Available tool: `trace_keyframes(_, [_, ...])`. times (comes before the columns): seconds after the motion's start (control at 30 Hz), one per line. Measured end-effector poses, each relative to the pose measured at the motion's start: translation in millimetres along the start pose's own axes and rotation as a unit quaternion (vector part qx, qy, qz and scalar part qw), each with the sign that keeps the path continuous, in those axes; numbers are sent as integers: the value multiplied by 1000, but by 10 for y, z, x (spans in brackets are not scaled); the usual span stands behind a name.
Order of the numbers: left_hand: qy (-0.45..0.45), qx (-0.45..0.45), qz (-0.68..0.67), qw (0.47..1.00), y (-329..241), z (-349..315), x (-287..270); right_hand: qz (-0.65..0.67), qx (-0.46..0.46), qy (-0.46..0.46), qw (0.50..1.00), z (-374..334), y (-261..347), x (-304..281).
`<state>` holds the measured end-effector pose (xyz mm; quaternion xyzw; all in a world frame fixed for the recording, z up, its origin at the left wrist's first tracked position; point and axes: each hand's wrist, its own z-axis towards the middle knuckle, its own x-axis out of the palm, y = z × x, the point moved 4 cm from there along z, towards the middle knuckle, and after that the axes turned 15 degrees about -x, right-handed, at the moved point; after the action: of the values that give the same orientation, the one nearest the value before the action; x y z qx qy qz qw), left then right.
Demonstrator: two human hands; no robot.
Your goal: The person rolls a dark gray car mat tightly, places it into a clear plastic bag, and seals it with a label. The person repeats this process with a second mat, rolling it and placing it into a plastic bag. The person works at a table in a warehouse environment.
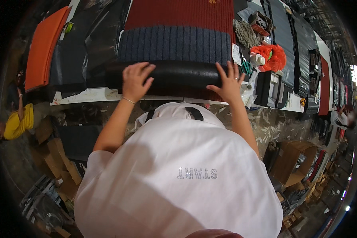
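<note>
A ribbed dark blue-grey mat (172, 43) lies on the table, its near part rolled up with the black rubbery backing outward. Both of my hands rest on that black roll (178, 79). My left hand (135, 81) is on the left part with its fingers spread. Near the right end, my right hand (228, 84) also has its fingers apart, a ring on one of them. Under and beyond the blue-grey mat is a red ribbed mat (180, 14). Just right of my right hand are teal-handled scissors (246, 66) and a white paper slip (236, 54).
Right of the mats lie an orange plastic bag (274, 57), a rope bundle (246, 33) and black-and-white packaging (269, 89). Orange sheets (47, 47) are stacked at far left. A cardboard box (295, 162) stands on the scrap-strewn floor. People are at both sides, one in yellow (20, 123).
</note>
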<state>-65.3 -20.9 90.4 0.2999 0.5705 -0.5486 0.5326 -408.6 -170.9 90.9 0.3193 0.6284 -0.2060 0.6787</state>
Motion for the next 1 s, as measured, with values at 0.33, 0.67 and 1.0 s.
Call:
trace_keyframes(0.33, [95,-496,-368,780,1742,-407,98,491,290,-192,799,-689,-701,582])
trace_keyframes(0.67, [99,-559,-476,671,1827,-339,21,530,446,-68,718,-501,-1211,588])
trace_keyframes(1.0, [-44,-403,-720,563,1866,72,-285,701,374,-75,603,-26,-860,-157])
